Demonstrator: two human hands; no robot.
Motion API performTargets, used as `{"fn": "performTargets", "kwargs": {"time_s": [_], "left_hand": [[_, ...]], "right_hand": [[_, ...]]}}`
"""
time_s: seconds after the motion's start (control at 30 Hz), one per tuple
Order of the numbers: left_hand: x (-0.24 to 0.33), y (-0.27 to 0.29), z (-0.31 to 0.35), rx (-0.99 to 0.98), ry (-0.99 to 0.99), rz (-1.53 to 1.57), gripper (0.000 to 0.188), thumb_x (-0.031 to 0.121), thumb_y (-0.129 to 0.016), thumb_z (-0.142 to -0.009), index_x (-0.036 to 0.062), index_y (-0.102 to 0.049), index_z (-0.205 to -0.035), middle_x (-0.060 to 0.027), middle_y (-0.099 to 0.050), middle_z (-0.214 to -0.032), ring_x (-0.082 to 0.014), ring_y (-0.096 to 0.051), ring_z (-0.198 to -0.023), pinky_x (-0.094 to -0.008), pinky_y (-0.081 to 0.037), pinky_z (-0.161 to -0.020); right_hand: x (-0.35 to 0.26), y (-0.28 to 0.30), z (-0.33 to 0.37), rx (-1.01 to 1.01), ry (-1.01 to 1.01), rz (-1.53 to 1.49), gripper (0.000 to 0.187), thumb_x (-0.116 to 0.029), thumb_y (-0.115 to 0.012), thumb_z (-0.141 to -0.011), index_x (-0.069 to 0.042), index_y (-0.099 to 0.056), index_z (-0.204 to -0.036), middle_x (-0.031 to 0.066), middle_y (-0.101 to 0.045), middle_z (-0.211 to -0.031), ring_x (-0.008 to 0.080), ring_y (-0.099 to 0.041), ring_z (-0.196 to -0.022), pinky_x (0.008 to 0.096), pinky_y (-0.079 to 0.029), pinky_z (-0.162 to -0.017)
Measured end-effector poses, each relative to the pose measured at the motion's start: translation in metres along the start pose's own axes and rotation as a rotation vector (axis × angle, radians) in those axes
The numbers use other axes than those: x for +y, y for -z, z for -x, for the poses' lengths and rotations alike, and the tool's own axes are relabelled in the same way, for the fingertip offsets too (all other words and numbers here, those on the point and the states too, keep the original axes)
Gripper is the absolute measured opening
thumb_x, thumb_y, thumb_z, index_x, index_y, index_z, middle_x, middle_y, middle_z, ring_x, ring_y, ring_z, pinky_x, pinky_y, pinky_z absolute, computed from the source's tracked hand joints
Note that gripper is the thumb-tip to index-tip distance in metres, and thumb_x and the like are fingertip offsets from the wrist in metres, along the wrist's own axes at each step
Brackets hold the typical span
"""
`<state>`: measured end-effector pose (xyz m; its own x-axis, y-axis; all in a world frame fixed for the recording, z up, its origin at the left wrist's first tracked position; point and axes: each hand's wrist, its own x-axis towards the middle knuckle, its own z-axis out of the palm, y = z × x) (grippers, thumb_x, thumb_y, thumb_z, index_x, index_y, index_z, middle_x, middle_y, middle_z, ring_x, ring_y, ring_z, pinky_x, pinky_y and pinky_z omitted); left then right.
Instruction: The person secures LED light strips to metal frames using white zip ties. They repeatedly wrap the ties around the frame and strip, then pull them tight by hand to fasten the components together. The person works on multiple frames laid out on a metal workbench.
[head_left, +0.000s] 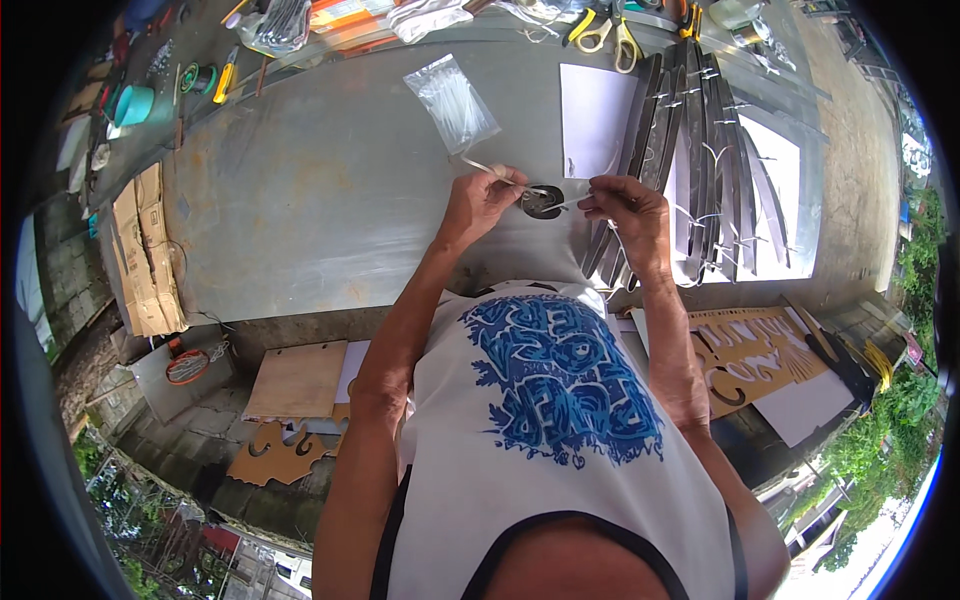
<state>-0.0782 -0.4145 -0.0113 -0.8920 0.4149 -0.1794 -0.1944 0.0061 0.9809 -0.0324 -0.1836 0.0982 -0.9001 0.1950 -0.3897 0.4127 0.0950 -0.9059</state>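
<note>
Both of my hands are close together over the grey metal tabletop (330, 190). My left hand (483, 206) pinches a thin white strip (478, 163) that looks like a cable tie, one end sticking up past the fingers. My right hand (636, 214) is also closed in a pinch on a thin white strip, whose tail hangs below the fingers. Whether both hands hold one strip is unclear. Between them sits a small dark oval piece (543, 202) with a pale, tangled-looking middle. Just beyond lies a clear bag of white cable ties (452, 104).
Right of my hands lie long dark curved strips (706, 160) bound with white ties. A white sheet (597, 118) lies beside them. Scissors (624, 45), a yellow cutter (225, 76) and a teal cup (134, 105) stand along the far side. Folded cardboard (150, 250) rests at the left edge.
</note>
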Motion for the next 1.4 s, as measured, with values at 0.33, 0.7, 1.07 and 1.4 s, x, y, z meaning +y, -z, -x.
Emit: {"fn": "performTargets", "kwargs": {"time_s": [0.33, 0.7, 1.07, 1.4], "left_hand": [[-0.013, 0.012, -0.011, -0.137, -0.023, -0.091, 0.015, 0.000, -0.070, -0.092, -0.0030, -0.072, -0.106, -0.0071, -0.074, -0.097, -0.0134, -0.069, -0.086, -0.0274, -0.055, -0.079], [-0.032, 0.004, -0.007, 0.044, -0.355, -0.183, 0.011, 0.004, -0.072, -0.089, 0.0016, -0.073, -0.099, -0.0076, -0.073, -0.101, -0.0204, -0.069, -0.084, -0.0295, -0.054, -0.076], [-0.007, 0.009, 0.005, 0.006, -0.175, -0.018, 0.012, 0.004, -0.070, -0.093, -0.0023, -0.073, -0.103, -0.0068, -0.075, -0.097, -0.0142, -0.069, -0.087, -0.0271, -0.055, -0.081], [-0.004, 0.015, 0.007, -0.003, -0.017, 0.200, 0.018, 0.011, -0.074, -0.093, -0.0018, -0.073, -0.106, -0.0060, -0.074, -0.087, -0.0098, -0.066, -0.079, -0.0243, -0.054, -0.076]], "right_hand": [[0.001, -0.012, -0.013, 0.187, 0.039, 0.185, 0.019, -0.014, -0.073, -0.092, 0.000, -0.077, -0.105, 0.0067, -0.075, -0.079, 0.0106, -0.069, -0.069, 0.0252, -0.054, -0.063], [0.018, -0.020, -0.036, 0.089, 0.167, 0.650, 0.025, -0.025, -0.078, -0.088, -0.005, -0.080, -0.103, 0.0069, -0.077, -0.091, 0.0141, -0.068, -0.083, 0.0298, -0.053, -0.079], [0.002, -0.032, -0.041, -0.151, 0.046, 0.519, 0.034, -0.024, -0.077, -0.088, 0.004, -0.076, -0.107, 0.0050, -0.071, -0.085, 0.0110, -0.060, -0.077, 0.0282, -0.048, -0.070], [0.005, -0.006, -0.043, -0.264, -0.082, 0.056, 0.029, -0.018, -0.060, -0.099, 0.005, -0.072, -0.114, 0.0094, -0.074, -0.093, 0.0111, -0.062, -0.077, 0.0251, -0.049, -0.070]]}}
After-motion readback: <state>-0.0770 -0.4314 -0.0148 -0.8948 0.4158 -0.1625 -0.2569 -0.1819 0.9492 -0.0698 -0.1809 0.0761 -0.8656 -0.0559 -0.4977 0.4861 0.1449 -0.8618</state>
